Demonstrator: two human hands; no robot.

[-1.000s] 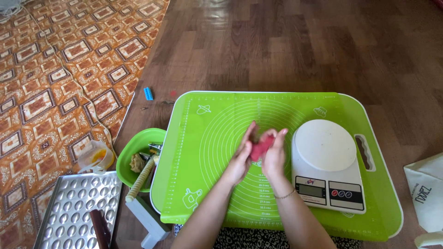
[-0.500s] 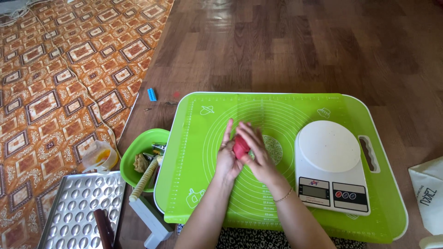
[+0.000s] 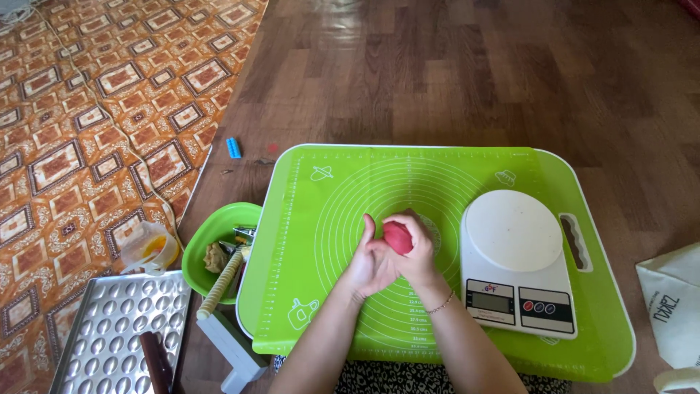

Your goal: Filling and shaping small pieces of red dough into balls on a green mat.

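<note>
A red lump of dough (image 3: 397, 237) is pressed between my two palms above the middle of a green silicone mat (image 3: 328, 211). My left hand (image 3: 370, 266) cups it from below and from the left. My right hand (image 3: 419, 252) wraps over it from the right, a thin bracelet on its wrist. Both hands hover over the mat's printed circles. The mat lies on a white tray with a slot handle (image 3: 572, 241) at its right side.
A white kitchen scale (image 3: 514, 259) stands on the mat's right part. Left of the tray sit a green bowl (image 3: 208, 241) with tools and dough, a dimpled metal baking tray (image 3: 109, 328), and a crumpled plastic wrapper (image 3: 149, 244). A blue clip (image 3: 233, 147) lies on the wooden floor. Patterned carpet lies to the left.
My hands have shifted left from beside the scale to the mat's middle. The red dough, flatter between the palms before, now looks rounded and more enclosed.
</note>
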